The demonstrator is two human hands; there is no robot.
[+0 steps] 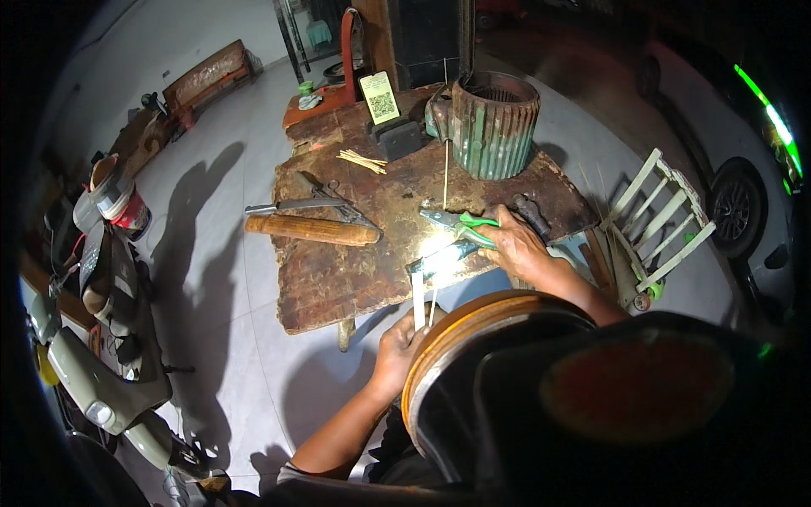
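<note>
Viewed from above, around a worn, brown, rough-edged wooden table [321, 279]. Gripped in the right hand [522, 252], over the table's near right part: metal pliers with bright green handles [473, 226], fingers curled around those handles (spread or pressed-together state of the metal jaws: impossible to tell here). Pinched in the left hand [395, 351], just off the table's near edge: a flat white strip [418, 297], pointing up toward the table, with a thin pale rod [434, 304] close beside it. At the table's near edge, between both hands: bright glare, hiding detail. On the table's left side: a rounded brown wooden piece [312, 228] and, just beyond, a long metal blade [291, 205]. Toward the table's far edge: loose pale thin sticks [363, 161], a pale card with a square code [380, 97], upright at a dark block-shaped stand [395, 139], and a ribbed, green-and-rust cylindrical metal casing [494, 131]. Beyond the table's right side: a white slatted wooden frame [663, 224].
</note>
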